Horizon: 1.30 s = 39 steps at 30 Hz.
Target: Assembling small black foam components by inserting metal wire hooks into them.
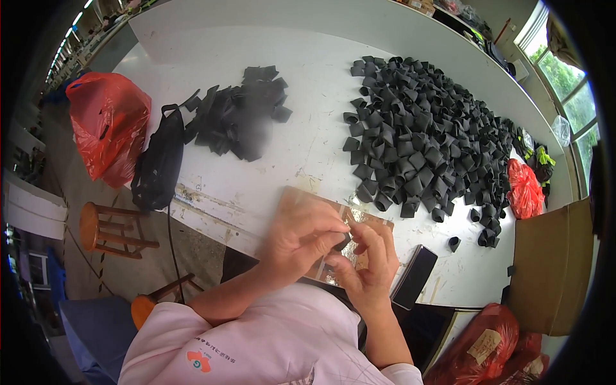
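Observation:
Over a brown board [292, 200] at the table's near edge, my two hands come together around a small black piece of strip material [344, 242]. My left hand [301, 237] pinches it between thumb and fingers. From the other side, the curled fingers of my right hand [372, 256] meet the same piece, with the thumb just below it. Most of the piece is hidden by my fingers. Part of the board looks shiny, as if covered in clear tape or film.
A large heap of folded black loops [417, 141] covers the table's right side. Flat black pieces [237, 115] lie in a pile at the far left, near a black bag [159, 160] and a red plastic bag [109, 122]. A phone [415, 276] rests beside my right hand.

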Each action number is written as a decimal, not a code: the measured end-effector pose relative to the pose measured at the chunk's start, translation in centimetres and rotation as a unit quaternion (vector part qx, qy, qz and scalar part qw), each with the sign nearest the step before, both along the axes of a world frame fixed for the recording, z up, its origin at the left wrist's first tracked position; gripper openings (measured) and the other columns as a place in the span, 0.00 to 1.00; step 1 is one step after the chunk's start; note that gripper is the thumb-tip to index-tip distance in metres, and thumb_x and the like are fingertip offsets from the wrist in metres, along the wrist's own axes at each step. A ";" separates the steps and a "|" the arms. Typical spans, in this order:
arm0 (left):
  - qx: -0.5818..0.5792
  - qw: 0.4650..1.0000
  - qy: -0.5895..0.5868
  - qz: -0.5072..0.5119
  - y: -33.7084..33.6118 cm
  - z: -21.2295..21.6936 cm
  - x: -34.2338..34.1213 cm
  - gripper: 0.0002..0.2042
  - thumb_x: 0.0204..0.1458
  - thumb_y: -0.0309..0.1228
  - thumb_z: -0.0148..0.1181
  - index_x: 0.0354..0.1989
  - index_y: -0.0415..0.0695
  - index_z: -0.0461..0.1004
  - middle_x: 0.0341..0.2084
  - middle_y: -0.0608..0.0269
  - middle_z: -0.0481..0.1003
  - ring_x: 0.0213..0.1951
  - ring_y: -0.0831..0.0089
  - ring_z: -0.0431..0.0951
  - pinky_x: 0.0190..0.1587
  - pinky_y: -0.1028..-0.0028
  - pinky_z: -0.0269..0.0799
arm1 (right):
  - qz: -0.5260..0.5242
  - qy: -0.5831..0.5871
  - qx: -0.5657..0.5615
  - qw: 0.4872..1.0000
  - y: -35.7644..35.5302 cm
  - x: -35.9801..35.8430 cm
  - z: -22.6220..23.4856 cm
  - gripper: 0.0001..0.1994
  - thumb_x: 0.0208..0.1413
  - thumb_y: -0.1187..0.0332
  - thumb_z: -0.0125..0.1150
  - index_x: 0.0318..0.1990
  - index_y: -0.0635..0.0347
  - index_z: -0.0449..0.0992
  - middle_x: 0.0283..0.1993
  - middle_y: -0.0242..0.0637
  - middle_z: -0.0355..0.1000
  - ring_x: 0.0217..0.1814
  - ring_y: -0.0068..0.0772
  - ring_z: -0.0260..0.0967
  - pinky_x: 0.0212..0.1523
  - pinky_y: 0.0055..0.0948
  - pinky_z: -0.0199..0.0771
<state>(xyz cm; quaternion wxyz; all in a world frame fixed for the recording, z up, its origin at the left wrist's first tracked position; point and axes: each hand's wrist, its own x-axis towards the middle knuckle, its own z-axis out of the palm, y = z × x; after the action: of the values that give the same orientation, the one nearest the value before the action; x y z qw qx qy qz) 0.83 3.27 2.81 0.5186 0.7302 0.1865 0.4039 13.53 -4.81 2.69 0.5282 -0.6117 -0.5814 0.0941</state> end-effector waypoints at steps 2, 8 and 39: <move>-0.131 0.989 -0.066 0.020 -0.9 -0.2 0.0 0.05 0.50 0.25 0.52 0.34 0.38 0.70 0.32 0.58 0.71 0.39 0.70 0.69 0.42 0.72 0.64 | 0.006 -0.044 0.012 0.999 0.2 -0.6 -0.2 0.21 0.33 0.68 0.69 0.38 0.65 0.70 0.31 0.39 0.67 0.30 0.36 0.64 0.26 0.28 0.65; -0.432 0.866 -0.245 0.058 -1.5 1.0 0.2 0.04 0.52 0.26 0.51 0.30 0.38 0.68 0.29 0.61 0.69 0.37 0.72 0.66 0.45 0.72 0.60 | -0.021 -0.118 0.064 0.991 1.0 -0.4 0.6 0.14 0.32 0.79 0.63 0.32 0.66 0.72 0.26 0.38 0.66 0.24 0.35 0.62 0.22 0.28 0.62; 0.195 0.727 0.524 0.399 17.7 -14.8 -3.6 0.25 0.42 0.27 0.55 0.52 0.39 0.60 0.47 0.48 0.62 0.48 0.56 0.61 0.45 0.61 0.60 | -0.138 0.051 -0.178 0.973 1.1 4.2 -12.8 0.09 0.53 0.70 0.53 0.33 0.69 0.71 0.26 0.39 0.69 0.27 0.29 0.65 0.28 0.25 0.64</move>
<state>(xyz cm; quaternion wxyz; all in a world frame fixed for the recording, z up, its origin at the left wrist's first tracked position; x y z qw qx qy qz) -2.79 20.99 -12.04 -0.0242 0.7691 0.6199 0.1538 17.71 -3.66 -10.10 0.4475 -0.7646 -0.4377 0.1534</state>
